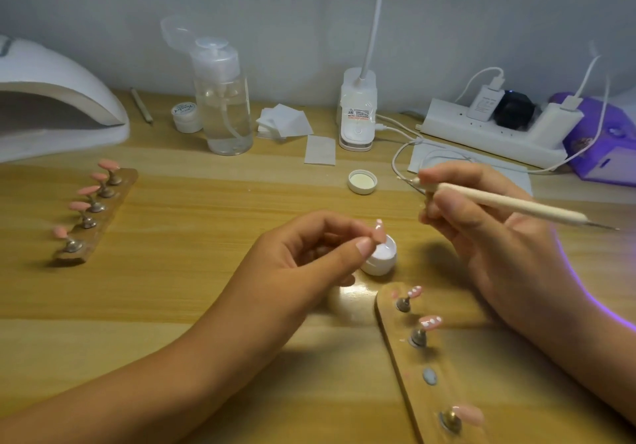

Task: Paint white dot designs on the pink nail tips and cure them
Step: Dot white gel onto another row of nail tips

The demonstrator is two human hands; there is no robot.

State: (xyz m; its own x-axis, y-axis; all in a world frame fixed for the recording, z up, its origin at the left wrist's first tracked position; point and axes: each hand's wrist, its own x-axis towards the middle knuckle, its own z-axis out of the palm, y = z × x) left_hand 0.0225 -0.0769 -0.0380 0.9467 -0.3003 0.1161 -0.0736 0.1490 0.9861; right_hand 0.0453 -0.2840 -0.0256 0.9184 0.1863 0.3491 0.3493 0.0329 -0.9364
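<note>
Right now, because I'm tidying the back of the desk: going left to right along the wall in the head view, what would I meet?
White curing lamp, thin stick, small white jar, clear pump bottle, stacked white wipes, desk lamp base, power strip, purple device.

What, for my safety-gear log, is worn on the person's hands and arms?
Nothing shows. The left hand and right hand are bare: no gloves, rings or bracelets. The left forearm and right forearm are bare to the picture's edge, without sleeves or a watch. The visible fingernails are short and unpainted.
</note>
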